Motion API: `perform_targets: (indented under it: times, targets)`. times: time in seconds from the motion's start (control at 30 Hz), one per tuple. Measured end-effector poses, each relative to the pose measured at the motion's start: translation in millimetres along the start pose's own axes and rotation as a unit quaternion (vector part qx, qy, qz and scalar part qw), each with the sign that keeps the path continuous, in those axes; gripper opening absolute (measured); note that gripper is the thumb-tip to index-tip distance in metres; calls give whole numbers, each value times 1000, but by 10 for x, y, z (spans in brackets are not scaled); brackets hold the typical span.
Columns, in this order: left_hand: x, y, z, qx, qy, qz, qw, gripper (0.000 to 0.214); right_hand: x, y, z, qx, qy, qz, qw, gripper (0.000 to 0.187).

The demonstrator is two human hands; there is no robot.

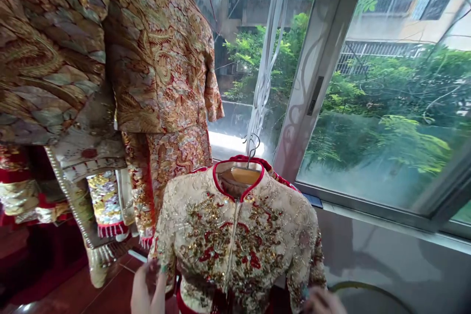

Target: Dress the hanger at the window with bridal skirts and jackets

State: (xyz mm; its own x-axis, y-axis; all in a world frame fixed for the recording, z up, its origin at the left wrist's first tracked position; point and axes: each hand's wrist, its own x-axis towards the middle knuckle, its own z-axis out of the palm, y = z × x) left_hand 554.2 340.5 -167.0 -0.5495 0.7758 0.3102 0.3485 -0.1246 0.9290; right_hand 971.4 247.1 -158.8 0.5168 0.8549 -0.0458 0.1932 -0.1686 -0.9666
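Note:
A short cream jacket [235, 235] with red collar piping, a front zip and dense gold and red beadwork hangs on a wooden hanger [246, 175] just ahead of me. At the lower left, my left hand [147, 289] is closed at the cuff of one beaded sleeve [167, 260], its fingertips slightly blurred. My right hand [324, 300], partly cut off by the bottom edge, has its fingers curled on the cuff of the other sleeve [297, 274]. Behind the jacket, a red-trimmed garment [274, 172] shows at the shoulder.
Gold and red embroidered robes [158, 54] hang close on the left, with fringed, beaded panels [106, 201] below. White cords or hangers [263, 78] hang down above the jacket. A sliding window [382, 122] with a sill [379, 221] fills the right, above a pale wall. Reddish tiles [106, 289] cover the floor.

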Motion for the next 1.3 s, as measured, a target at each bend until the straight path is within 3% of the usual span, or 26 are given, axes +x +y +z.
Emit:
perform_targets:
  times: [0.03,0.1,0.17,0.23,0.3,0.47,0.53,0.67,0.77,0.87,0.97,1.03,1.17,1.3]
  targets:
    - [176,349,-31,30,14,76,997,54,111,-253,-176,-2,17,-27,999,43]
    - [564,1025,-8,74,18,233,969,61,341,-805,-373,-43,123,-157,979,51]
    - [918,1530,110,101,-44,352,929,58,555,-1308,-352,-75,131,-289,945,55]
    - [1159,1794,257,116,-132,391,903,50,723,-1640,-194,-87,70,-337,935,48]
    - [1263,1872,373,121,-149,389,901,46,831,-1762,-24,-51,36,-333,941,44]
    - [1199,1897,509,77,-53,371,924,43,943,-1544,75,74,68,-291,951,46]
    - [1180,1939,536,64,-62,371,924,43,991,-1420,54,117,72,-252,958,49]
    - [1270,1914,477,92,-134,384,909,45,1098,-1246,59,149,77,-211,963,57]
    - [1351,1644,274,49,-169,330,927,63,1102,-1178,5,110,71,-215,968,58]
    - [1328,1174,22,7,-202,224,953,77,1001,-1121,-112,71,25,-234,969,57]
    - [1272,722,-119,12,-185,158,970,62,865,-1068,-162,27,-32,-256,966,70]
    - [1278,533,-126,19,-137,146,980,48,800,-1057,-125,-11,-17,-262,965,69]
    - [1354,431,8,-30,-86,119,989,37,759,-1102,12,-37,38,-250,967,57]
    - [1319,446,159,-70,-65,78,992,45,696,-1079,-4,-10,36,-250,968,62]
